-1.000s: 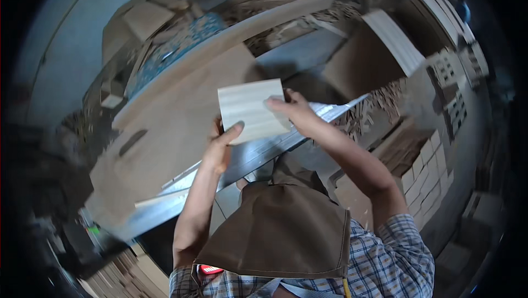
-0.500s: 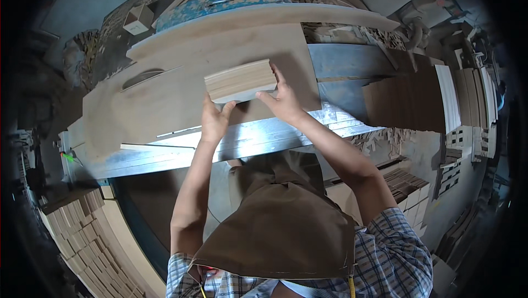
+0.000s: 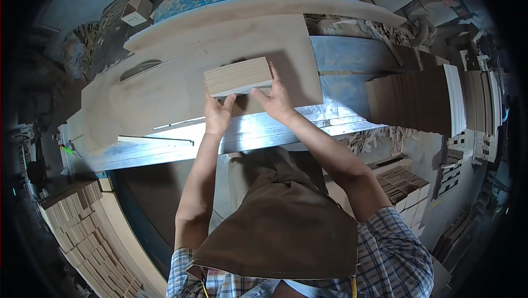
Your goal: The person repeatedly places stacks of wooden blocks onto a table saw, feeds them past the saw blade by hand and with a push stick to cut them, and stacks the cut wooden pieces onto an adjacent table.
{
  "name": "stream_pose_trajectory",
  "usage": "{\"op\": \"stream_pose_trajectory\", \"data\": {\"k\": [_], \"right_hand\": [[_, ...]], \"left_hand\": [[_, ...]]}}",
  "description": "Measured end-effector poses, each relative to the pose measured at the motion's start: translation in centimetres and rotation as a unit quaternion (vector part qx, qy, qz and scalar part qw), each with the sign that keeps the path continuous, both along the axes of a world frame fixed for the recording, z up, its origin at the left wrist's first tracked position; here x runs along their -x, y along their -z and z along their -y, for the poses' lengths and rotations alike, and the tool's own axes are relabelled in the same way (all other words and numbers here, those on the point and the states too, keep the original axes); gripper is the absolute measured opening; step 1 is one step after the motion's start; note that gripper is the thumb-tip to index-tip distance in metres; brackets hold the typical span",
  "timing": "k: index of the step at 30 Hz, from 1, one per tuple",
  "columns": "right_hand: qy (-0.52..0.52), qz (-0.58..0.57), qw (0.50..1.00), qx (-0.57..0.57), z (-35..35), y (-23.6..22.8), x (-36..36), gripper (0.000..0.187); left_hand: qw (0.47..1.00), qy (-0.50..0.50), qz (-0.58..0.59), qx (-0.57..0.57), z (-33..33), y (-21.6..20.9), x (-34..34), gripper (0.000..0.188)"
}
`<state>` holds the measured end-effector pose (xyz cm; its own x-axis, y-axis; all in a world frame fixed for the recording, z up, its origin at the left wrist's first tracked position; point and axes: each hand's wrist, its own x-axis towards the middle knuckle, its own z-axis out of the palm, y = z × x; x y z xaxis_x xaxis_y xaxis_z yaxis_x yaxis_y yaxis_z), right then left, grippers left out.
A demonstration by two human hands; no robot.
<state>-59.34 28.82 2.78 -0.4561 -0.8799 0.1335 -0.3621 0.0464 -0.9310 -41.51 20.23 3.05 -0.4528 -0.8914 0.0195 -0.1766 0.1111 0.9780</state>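
A small stack of pale wooden pieces is held between my two hands, over a wide brown board. My left hand closes on the stack's left end, with its thumb along the near lower edge. At the right end, my right hand grips it, thumb at the near side and fingers up against the end. The stack tilts slightly, its right end farther up in the picture. Whether its underside touches the board, I cannot tell.
A dark curved slot opens in the board's left part. Along the near side runs a shiny metal table edge, with a thin strip lying on it. Dark brown stacked boards stand at the right, more wooden pieces at lower left.
The stack and both hands have shifted slightly, the right hand a little to the left. The stack's layers look more evenly lined up. Both hands keep their hold.
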Motion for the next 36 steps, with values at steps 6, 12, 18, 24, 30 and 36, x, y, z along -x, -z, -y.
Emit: {"op": "stream_pose_trajectory", "data": {"k": [6,12,18,24,30,36], "right_hand": [[-0.019,-0.016,1.0,-0.003,-0.4,-1.0,0.2,0.086],[-0.007,-0.006,1.0,-0.007,-0.5,-1.3,-0.4,0.082],[-0.01,-0.001,1.0,-0.002,0.1,-0.6,-0.3,0.084],[-0.003,0.025,1.0,0.002,1.6,0.4,-1.4,0.08],[0.014,0.05,0.998,-0.047,1.1,4.0,-0.2,0.053],[-0.069,0.011,0.997,-0.018,-0.3,-2.3,2.1,0.028]], "left_hand": [[1.0,-0.02,0.003,-0.008,-0.1,0.1,-0.7,0.064],[0.997,-0.062,-0.043,-0.028,-0.9,0.4,-0.4,0.064],[0.998,-0.044,-0.04,-0.009,-0.1,0.8,-0.2,0.066],[0.998,-0.054,0.005,-0.018,1.1,1.9,-1.3,0.065],[0.988,-0.084,0.107,0.076,1.5,2.2,-1.0,0.045],[0.987,-0.065,-0.007,0.144,1.6,0.1,-3.0,0.083]]}}
